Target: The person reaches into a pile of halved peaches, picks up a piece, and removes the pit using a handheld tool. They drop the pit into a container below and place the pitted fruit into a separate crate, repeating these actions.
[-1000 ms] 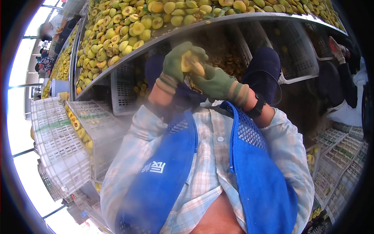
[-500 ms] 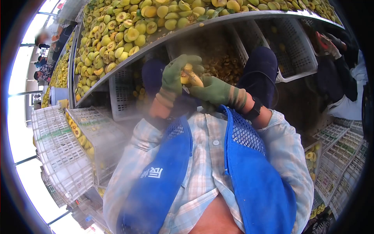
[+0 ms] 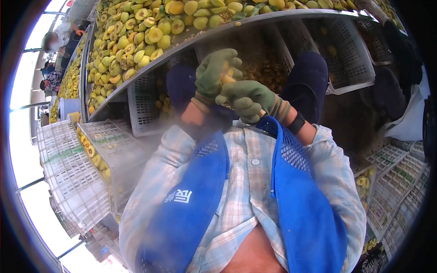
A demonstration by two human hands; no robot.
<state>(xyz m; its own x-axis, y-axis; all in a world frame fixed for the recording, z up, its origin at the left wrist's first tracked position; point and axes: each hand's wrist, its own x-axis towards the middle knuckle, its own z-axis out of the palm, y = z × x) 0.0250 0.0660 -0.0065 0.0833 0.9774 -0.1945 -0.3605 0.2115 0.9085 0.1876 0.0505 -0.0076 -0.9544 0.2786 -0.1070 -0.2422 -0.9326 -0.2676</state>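
Note:
My left hand [image 3: 215, 76], in a green glove, is curled round yellow fruit [image 3: 227, 75], partly hidden by its fingers. Right beside it, my right hand [image 3: 250, 101], also gloved, is closed round a thin tool with a light handle [image 3: 261, 113]; its working end is hidden. Both hands are above my lap, in front of the sloping table's metal edge [image 3: 182, 49]. Halved yellow-green fruit [image 3: 154, 34] is heaped on that table beyond them.
Under the table are a white crate [image 3: 144, 109] at left, another crate [image 3: 350, 59] at right and brown pieces [image 3: 268, 75] between my knees. Stacked crates [image 3: 73, 168] stand at left. A co-worker's dark sleeve [image 3: 398, 50] reaches in at upper right; people sit at far left.
My right hand has turned and closed more over the tool, and its handle now shows below the fist. My left hand has risen slightly. The co-worker's arm at right has moved up to the table.

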